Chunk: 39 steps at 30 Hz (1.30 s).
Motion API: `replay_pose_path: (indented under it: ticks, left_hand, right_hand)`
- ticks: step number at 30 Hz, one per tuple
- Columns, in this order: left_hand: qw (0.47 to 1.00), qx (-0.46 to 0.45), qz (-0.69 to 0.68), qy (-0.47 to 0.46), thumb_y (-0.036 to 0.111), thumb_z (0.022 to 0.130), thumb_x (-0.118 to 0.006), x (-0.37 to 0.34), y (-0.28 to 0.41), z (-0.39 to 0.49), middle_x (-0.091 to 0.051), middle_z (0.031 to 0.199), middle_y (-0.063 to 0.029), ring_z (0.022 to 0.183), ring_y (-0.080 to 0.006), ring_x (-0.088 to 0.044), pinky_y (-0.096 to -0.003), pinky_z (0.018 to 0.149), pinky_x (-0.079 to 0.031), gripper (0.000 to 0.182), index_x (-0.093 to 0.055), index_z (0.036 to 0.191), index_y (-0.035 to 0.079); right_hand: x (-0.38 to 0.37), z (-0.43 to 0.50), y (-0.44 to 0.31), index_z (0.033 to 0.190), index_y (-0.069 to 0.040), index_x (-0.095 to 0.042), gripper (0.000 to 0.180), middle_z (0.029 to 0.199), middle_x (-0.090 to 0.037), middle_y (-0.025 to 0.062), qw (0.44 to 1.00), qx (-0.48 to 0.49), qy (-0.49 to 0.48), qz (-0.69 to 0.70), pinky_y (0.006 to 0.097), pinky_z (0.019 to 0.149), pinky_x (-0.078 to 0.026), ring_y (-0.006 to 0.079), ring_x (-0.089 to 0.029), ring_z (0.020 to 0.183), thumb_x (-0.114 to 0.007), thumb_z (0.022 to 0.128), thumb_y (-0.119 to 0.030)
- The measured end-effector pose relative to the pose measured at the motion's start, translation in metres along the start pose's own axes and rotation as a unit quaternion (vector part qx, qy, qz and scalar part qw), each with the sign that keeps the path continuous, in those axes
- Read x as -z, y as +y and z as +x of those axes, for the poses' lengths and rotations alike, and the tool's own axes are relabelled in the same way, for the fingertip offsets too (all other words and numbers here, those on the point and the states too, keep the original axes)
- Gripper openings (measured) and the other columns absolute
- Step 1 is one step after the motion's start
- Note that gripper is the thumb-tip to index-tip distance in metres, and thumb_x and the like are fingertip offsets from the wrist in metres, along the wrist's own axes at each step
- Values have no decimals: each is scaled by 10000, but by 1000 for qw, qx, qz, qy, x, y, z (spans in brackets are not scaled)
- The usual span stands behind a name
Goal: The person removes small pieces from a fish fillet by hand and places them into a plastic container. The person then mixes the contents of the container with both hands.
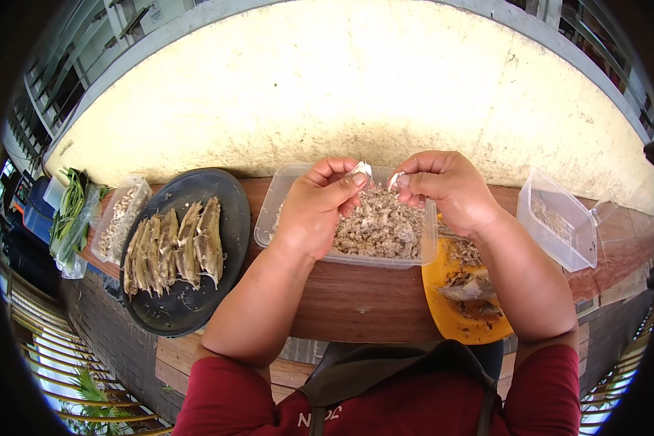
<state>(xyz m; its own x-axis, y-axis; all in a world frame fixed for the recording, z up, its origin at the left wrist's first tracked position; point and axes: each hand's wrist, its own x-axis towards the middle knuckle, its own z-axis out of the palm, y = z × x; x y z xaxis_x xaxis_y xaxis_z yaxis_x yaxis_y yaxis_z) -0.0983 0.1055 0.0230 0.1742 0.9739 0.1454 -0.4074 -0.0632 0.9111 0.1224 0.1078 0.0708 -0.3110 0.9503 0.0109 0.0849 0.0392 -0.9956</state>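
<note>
Both hands are raised over a clear plastic tub [379, 260] heaped with flaked fish meat [384, 231]. Between the thumb and fingers of my left hand [324, 201] is a white piece of fish flesh [362, 170]. My right hand [447, 188] pinches a smaller white flake [397, 179], a short gap away from the left one. Below my right forearm lies an orange plate [452, 324] with dark scraps and a piece of fish [468, 288], partly hidden by the arm.
On the left, a black round tray [226, 218] carries several split fish [180, 245]. Beyond it stand a narrow tub [121, 218] of pale bits and bagged green leaves [71, 212]. A clear container [558, 223] with some flakes sits right. A pale wall [359, 98] backs the wooden table [354, 305].
</note>
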Motion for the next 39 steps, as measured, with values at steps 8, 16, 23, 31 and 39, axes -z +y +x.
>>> replay_pose_path:
  ticks: [8,16,23,31,39]
  left_hand:
    - [1000,4,1,7,41,980,-692,0,-1,2,-718,970,-96,722,-94,-584,-247,634,-433,160,-670,1138,25]
    - [1000,19,10,7,44,982,-691,-1,-1,2,-716,968,-80,748,-92,-588,-239,631,-433,175,-678,1155,20]
    - [999,28,22,-3,57,986,-692,-2,1,0,-709,975,-56,746,-77,-582,-220,640,-449,148,-693,1131,27]
    - [999,27,20,11,64,986,-696,-3,-1,0,-700,926,-28,723,-70,-573,-217,636,-444,134,-700,1116,30]
    - [999,14,34,16,73,1001,-674,-1,-3,2,-700,917,-29,706,-66,-564,-221,623,-436,138,-693,1130,28]
  right_hand:
    - [-1,0,-4,968,-3,-746,173,975,-724,111,969,46,30,-241,347,809,-530,207,-664,887,-636,956,-135]
    - [-12,-1,-13,939,-71,-740,88,995,-625,77,889,202,88,-401,371,882,-519,254,-627,957,-754,852,-74]
    - [-19,7,-16,932,-114,-761,141,986,-641,9,768,388,121,-495,406,977,-469,235,-599,1047,-759,797,-73]
    - [-19,10,-15,851,-121,-735,156,963,-615,4,705,438,118,-545,385,925,-473,224,-593,980,-810,735,-49]
    - [-11,6,-16,855,-104,-724,137,961,-618,12,772,392,100,-490,384,936,-484,230,-590,984,-795,763,-31]
